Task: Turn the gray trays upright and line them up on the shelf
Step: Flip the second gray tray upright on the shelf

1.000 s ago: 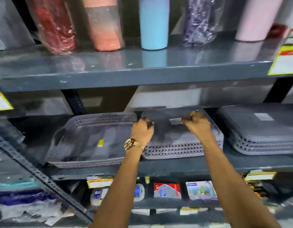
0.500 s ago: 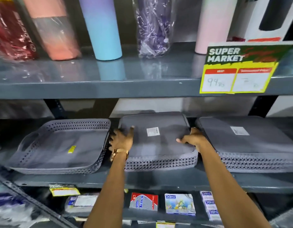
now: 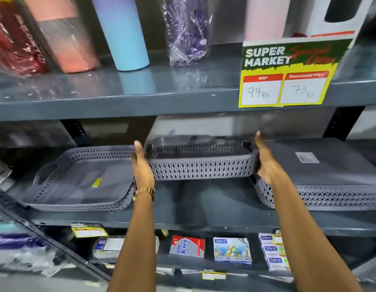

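While I work along the middle shelf (image 3: 204, 216) from the left, the first gray tray (image 3: 81, 180) there sits upright, open side up, a small yellow sticker on its floor, its right rim just beside my left hand (image 3: 141, 165). That hand is flat against the left end of the middle tray (image 3: 200, 165), fingers stretched up past the rim, a gold watch (image 3: 143, 192) on the wrist. The middle tray is open side up and lifted off the shelf, with bare shelf showing beneath it. My right hand (image 3: 265, 163) presses the opposite end in the same way, so I hold the tray squeezed between two palms, with neither hand curled under it.

I judge it a light thing: thin plastic, walls pierced all round, an empty floor. It looks stiff enough to keep its shape under this sideways squeeze, though perforated walls could flex if I press hard. The plastic looks smooth, so a palm grip could slip; hooking fingers through the cut-out handles at the ends would be surer.

To the right, touching or nearly touching my right hand, lies the stack of trays (image 3: 322, 175) upside down, a white label on the topmost base. Those are not yet turned. Setting the held tray down between its neighbours calls for keeping it level and square to the shelf edge.
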Demonstrator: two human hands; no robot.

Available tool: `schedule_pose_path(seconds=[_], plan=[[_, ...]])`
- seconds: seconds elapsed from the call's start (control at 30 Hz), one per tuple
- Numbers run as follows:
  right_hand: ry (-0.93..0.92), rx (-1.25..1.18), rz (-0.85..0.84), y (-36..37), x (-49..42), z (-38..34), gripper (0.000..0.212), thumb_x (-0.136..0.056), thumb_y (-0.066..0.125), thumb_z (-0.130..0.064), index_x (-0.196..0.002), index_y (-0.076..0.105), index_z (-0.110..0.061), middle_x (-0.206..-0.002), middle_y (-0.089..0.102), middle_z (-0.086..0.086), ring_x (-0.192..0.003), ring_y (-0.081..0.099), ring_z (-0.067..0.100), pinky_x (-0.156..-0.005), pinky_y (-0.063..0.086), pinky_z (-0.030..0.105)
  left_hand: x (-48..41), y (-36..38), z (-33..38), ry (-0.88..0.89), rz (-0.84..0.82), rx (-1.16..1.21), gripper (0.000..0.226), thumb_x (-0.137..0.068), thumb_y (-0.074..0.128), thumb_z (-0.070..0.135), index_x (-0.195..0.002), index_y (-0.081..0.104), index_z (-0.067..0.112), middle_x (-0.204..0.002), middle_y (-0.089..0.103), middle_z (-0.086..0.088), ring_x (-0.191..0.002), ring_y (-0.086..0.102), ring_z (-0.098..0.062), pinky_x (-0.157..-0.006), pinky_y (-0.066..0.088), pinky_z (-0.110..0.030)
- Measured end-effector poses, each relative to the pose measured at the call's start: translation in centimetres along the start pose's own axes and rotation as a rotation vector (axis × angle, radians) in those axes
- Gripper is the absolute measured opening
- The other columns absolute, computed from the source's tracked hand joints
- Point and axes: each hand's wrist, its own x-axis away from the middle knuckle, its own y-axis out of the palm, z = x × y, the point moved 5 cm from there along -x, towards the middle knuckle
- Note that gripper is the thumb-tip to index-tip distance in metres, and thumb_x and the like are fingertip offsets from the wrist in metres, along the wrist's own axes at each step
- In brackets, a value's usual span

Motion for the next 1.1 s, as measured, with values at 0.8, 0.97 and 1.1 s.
schedule_pose_path(seconds=[0.8,0.97,1.1], plan=[[-0.271,0.858,0.301,-0.6,4.9,3.4,0.026,-0.091,0.053,-0.013,-0.111,0.060,0.002,-0.112,0.064,0.027,-0.102,0.060,0.042,-0.082,0.047,0.037,6.8,0.1,-0.8,0.647,-0.157,-1.130,0.038,-0.088,0.053,0.016,-0.125,0.053,0.007,-0.124,0.057,-0.018,-0.113,0.053,-0.037,-0.102,0.041,-0.046],[-0.377,0.821,0.319,-4.1,4.3,0.1,0.027,-0.092,0.049,-0.008,-0.110,0.068,-0.004,-0.107,0.066,0.026,-0.106,0.059,0.043,-0.084,0.045,0.036,10.9,7.4,-0.4,0.659,-0.367,-0.876,0.028,-0.089,0.055,0.013,-0.115,0.063,0.008,-0.116,0.065,-0.015,-0.106,0.058,-0.032,-0.095,0.048,-0.042],[-0.442,0.757,0.354,-8.9,3.1,-2.6,0.025,-0.092,0.050,-0.003,-0.109,0.067,0.006,-0.113,0.066,0.028,-0.109,0.059,0.041,-0.091,0.044,0.037,13.9,14.3,-1.5,0.546,-0.512,-0.728,0.026,-0.091,0.056,0.014,-0.114,0.067,0.008,-0.101,0.072,-0.016,-0.090,0.068,-0.028,-0.075,0.048,-0.017]])
